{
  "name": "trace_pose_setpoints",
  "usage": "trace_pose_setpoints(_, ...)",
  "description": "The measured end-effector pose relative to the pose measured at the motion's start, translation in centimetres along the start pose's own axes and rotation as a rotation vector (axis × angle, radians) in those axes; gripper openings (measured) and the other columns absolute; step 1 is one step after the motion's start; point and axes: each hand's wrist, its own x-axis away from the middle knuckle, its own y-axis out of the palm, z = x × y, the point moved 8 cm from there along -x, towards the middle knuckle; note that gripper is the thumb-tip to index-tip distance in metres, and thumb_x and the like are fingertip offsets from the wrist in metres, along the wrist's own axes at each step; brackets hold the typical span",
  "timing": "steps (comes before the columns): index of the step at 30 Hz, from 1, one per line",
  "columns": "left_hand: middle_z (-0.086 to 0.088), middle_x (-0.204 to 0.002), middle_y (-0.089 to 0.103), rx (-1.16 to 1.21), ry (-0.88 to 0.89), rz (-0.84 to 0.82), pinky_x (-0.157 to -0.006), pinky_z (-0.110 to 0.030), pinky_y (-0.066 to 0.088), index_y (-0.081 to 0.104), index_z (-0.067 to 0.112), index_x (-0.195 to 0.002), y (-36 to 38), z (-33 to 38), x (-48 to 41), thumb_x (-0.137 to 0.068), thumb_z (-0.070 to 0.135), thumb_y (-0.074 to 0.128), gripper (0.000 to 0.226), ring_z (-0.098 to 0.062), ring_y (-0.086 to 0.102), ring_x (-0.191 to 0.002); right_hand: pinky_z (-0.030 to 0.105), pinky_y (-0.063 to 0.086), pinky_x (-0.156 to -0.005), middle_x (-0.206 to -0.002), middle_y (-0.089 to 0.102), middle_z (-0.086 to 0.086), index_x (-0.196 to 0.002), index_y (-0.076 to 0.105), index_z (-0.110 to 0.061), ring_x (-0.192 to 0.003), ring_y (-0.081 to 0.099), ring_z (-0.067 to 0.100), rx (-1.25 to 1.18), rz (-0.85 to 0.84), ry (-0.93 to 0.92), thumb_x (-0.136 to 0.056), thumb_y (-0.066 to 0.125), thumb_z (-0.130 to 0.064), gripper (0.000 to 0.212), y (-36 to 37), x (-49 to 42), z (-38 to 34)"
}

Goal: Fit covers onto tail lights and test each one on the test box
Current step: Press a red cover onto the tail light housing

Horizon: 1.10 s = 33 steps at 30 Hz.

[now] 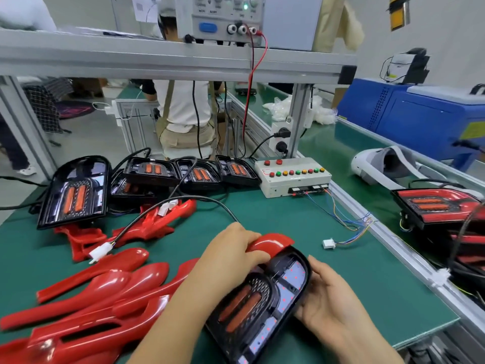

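With left hand gripping the cover atop the tail light and right hand clasping its side, seat the curved end first, then press evenly.

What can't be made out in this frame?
All in the head view:
- Red cover: mostly under the left hand, so whether it is seated on the tail light cannot be told.
- Tail light's near end: cut off by the bottom edge.
- Test box button labels: too small to read.
- Power supply display: cut off by the top edge.
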Motion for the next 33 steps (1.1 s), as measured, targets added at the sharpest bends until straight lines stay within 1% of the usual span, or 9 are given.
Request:
trace_pose_setpoints(2, -0.001, -0.09, 0.047, 0.0, -0.016, -0.003, -0.084, -0.034, 0.041, 0.068, 0.022, -0.1, 0.4, -0.2, 0.0, -0.085, 0.038, 0.061, 0.023, -0.019, 0.052, -0.09, 0.039, 0.046, -0.075, -0.112, 0.052, 0.02, -0.124, 0.058, -0.002, -0.096, 0.05, 0.032, 0.018, 0.01, -0.001, -0.077, 0.057, -0.025, 0.052, 0.0, -0.1, 0.2)
trace_pose_setpoints(5, -0.002, -0.091, 0.048, -0.015, -0.017, -0.031, -0.082, -0.033, 0.041, 0.066, 0.022, -0.096, 1.0, -0.1, 0.0, -0.086, 0.038, 0.06, 0.02, -0.02, 0.052, -0.091, 0.039, 0.054, -0.07, -0.113, 0.068, 0.018, -0.114, 0.067, 0.001, -0.089, 0.067, 0.033, 0.066, -0.018, 0.057, -0.084, 0.051, -0.031, 0.046, 0.4, 0.0, 1.0)
trace_pose_setpoints(12, 0.007, -0.093, 0.042, -0.06, 0.036, -0.108, -0.097, -0.03, 0.035, 0.054, 0.032, -0.131, 0.8, -0.4, 0.4, -0.09, 0.042, 0.058, 0.042, -0.018, 0.042, -0.111, 0.043, 0.051, -0.07, -0.1, 0.071, 0.024, -0.096, 0.073, 0.005, -0.074, 0.072, 0.033, 0.033, -0.049, 0.008, -0.086, 0.047, -0.017, 0.036, 0.3, -0.4, 1.1)
trace_pose_setpoints(17, 0.017, -0.085, 0.033, -0.106, 0.117, -0.136, -0.098, -0.028, 0.032, 0.043, 0.042, -0.138, 0.6, 0.1, 1.1, -0.09, 0.04, 0.058, 0.05, -0.006, 0.029, -0.098, 0.041, 0.046, -0.068, -0.085, 0.071, 0.024, -0.074, 0.076, 0.005, -0.065, 0.07, 0.032, -0.024, -0.071, -0.036, -0.077, 0.046, -0.016, 0.037, 0.5, 0.0, 1.6)
trace_pose_setpoints(19, 0.017, -0.09, 0.034, -0.122, 0.161, -0.135, -0.094, -0.023, 0.029, 0.044, 0.042, -0.138, 0.5, 0.4, 1.2, -0.09, 0.04, 0.058, 0.05, -0.004, 0.027, -0.095, 0.042, 0.048, -0.071, -0.088, 0.071, 0.025, -0.086, 0.073, 0.008, -0.069, 0.07, 0.033, -0.009, -0.055, -0.044, -0.077, 0.047, -0.018, 0.037, 0.7, 0.3, 1.7)
trace_pose_setpoints(23, 0.015, -0.099, 0.036, -0.181, 0.224, -0.123, -0.093, -0.022, 0.027, 0.044, 0.042, -0.138, 0.5, 1.1, 1.4, -0.09, 0.041, 0.058, 0.049, -0.007, 0.028, -0.1, 0.051, 0.048, -0.092, -0.111, 0.067, 0.028, -0.115, 0.064, 0.006, -0.099, 0.065, 0.041, 0.022, -0.011, -0.075, -0.081, 0.056, -0.026, 0.048, 0.9, 0.7, 1.5)
trace_pose_setpoints(26, 0.015, -0.113, 0.037, -0.244, 0.24, -0.107, -0.102, -0.028, 0.026, 0.043, 0.045, -0.137, 0.9, 1.3, 1.5, -0.091, 0.044, 0.056, 0.048, -0.01, 0.028, -0.113, 0.049, 0.053, -0.084, -0.109, 0.068, 0.029, -0.112, 0.066, 0.005, -0.093, 0.069, 0.04, 0.073, -0.019, -0.089, -0.083, 0.057, -0.033, 0.049, 1.1, 0.9, 1.2)
trace_pose_setpoints(29, 0.015, -0.139, 0.031, -0.193, 0.252, -0.106, -0.11, -0.022, 0.018, 0.044, 0.043, -0.137, 1.1, 1.1, 1.7, -0.092, 0.041, 0.056, 0.047, -0.007, 0.019, -0.129, 0.048, 0.054, -0.085, -0.107, 0.068, 0.028, -0.112, 0.066, 0.004, -0.088, 0.069, 0.036, 0.113, -0.016, -0.145, -0.079, 0.06, -0.027, 0.045, 1.0, 0.8, 0.6)
trace_pose_setpoints(33, 0.016, -0.146, 0.034, -0.061, 0.212, -0.196, -0.113, -0.023, 0.02, 0.042, 0.042, -0.139, 1.8, 0.7, 2.0, -0.097, 0.04, 0.047, 0.043, -0.003, 0.027, -0.134, 0.047, 0.052, -0.086, -0.107, 0.068, 0.028, -0.112, 0.065, 0.003, -0.087, 0.068, 0.034, 0.145, -0.03, -0.173, -0.076, 0.063, -0.017, 0.042, 1.0, 0.6, 0.3)
